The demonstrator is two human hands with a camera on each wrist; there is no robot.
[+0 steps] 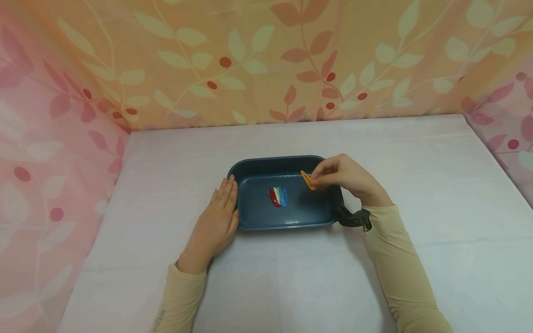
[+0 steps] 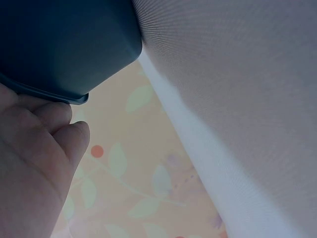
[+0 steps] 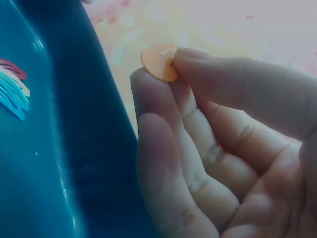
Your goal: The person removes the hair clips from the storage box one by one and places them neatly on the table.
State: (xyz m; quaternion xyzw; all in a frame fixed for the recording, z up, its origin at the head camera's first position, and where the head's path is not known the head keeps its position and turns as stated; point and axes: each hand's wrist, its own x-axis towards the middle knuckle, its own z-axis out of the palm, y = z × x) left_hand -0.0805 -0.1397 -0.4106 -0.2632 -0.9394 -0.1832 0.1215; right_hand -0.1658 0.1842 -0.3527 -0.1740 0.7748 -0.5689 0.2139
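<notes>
Left hand [image 1: 215, 224] flat, fingers straight along the tray [image 1: 254, 219]'s left rim, likely bracing it; bunched coloured clips [image 1: 277, 197] inside; then an orange clip [image 1: 307, 179] over the tray's right half, pinched by the right hand [image 1: 350, 178], fingertips presumably suiting something so small

White-covered worktop [image 1: 287, 277], faint creases. Behind it, yellow-orange backdrop [image 1: 258, 97], pale and rust leaf print, red dots. Pink leaf-print drape [image 1: 41, 189] left, second pink drape [image 1: 510, 125] right. Left wrist view: greyish expanse [image 2: 237, 89], probably the same worktop.
</notes>
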